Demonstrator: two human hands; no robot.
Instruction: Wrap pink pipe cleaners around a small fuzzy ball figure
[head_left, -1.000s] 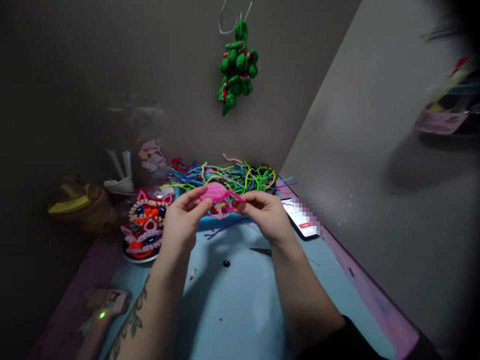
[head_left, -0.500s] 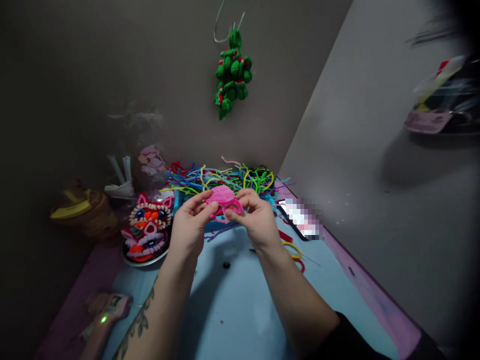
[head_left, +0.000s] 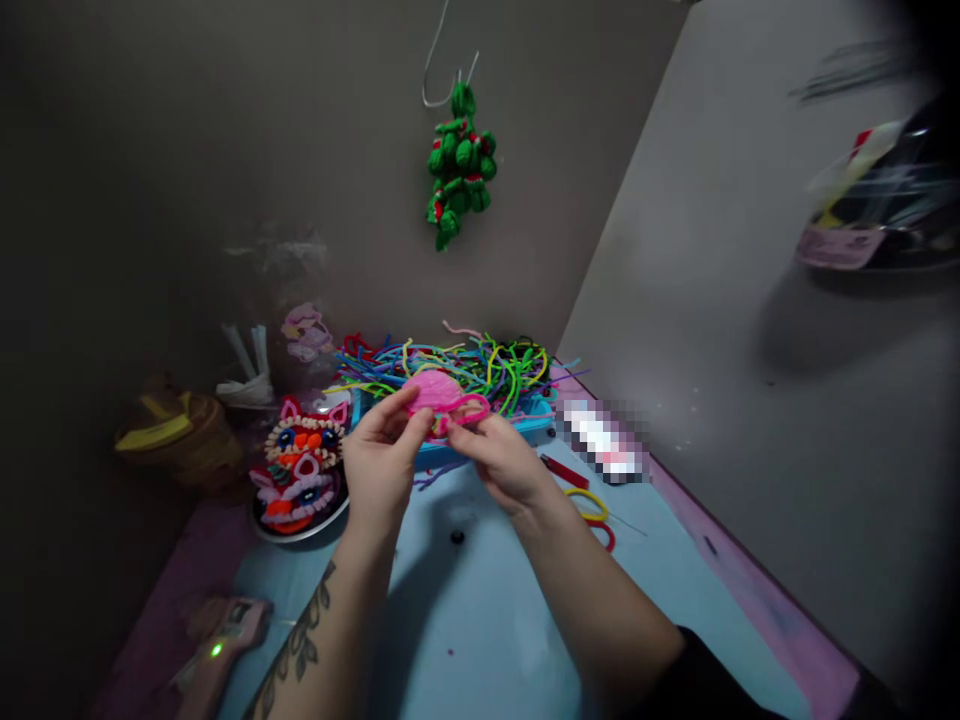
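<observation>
Both hands are raised over the blue tabletop around a bright pink pipe-cleaner piece (head_left: pixel 433 388). A rounded, ribbed part of it lies at my left hand (head_left: pixel 381 450), pinched between thumb and fingers. My right hand (head_left: pixel 504 462) closes thumb and fingers on the lower right, where a narrow pink loop (head_left: pixel 475 403) stands out. Fingertips partly cover the underside of the piece. Behind the hands, a blue tray (head_left: pixel 536 420) is heaped with loose multicoloured pipe cleaners (head_left: pixel 450 355).
Finished fuzzy animal faces (head_left: pixel 304 450) sit in a round metal dish at left. A pink glue gun (head_left: pixel 225 640) with a green light lies nearer. Yellow-and-red-handled scissors (head_left: pixel 589 505), a red tool (head_left: pixel 566 471) and a blurred-out phone (head_left: pixel 604 440) lie at right. Green woven ornaments (head_left: pixel 461 165) hang above.
My right hand has shifted lower, its fingers now below the pink loop, which shows more openly. The whole view has tilted slightly.
</observation>
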